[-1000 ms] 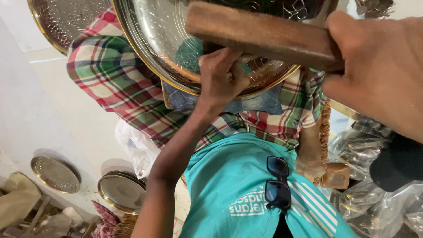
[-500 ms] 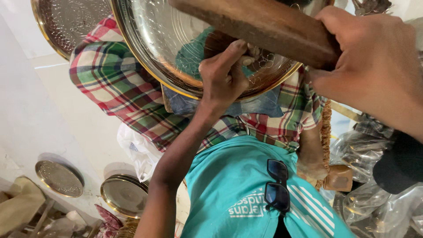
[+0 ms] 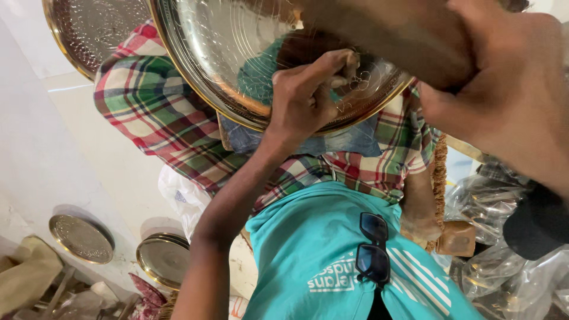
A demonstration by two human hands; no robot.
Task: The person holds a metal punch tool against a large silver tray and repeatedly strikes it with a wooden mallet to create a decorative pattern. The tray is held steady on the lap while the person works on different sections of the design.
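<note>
From the head camera we look down at a big brass tray [image 3: 237, 65] resting on our lap, over a plaid cloth [image 3: 154, 112]. Our left hand [image 3: 308, 95] lies on the tray's engraved face, fingers [image 3: 338, 62] curled and pinched together at the tips near the middle of the tray; whatever small thing they may hold is hidden from us, so we cannot tell. Our right hand [image 3: 504, 101] is close to the lens and blurred, closed around a thick wooden mallet [image 3: 379, 29] that hangs just above the tray, its head near the left fingertips. Below the tray we see our teal shirt [image 3: 320, 261] with dark sunglasses [image 3: 372, 249] hooked at the collar. A second tray [image 3: 89, 29] lies beyond the plaid cloth at the upper left. Two smaller round plates [image 3: 80, 238] [image 3: 163, 259] sit on the pale floor at lower left, near each other but apart. Crumpled clear plastic [image 3: 510, 237] is piled at the right.
</note>
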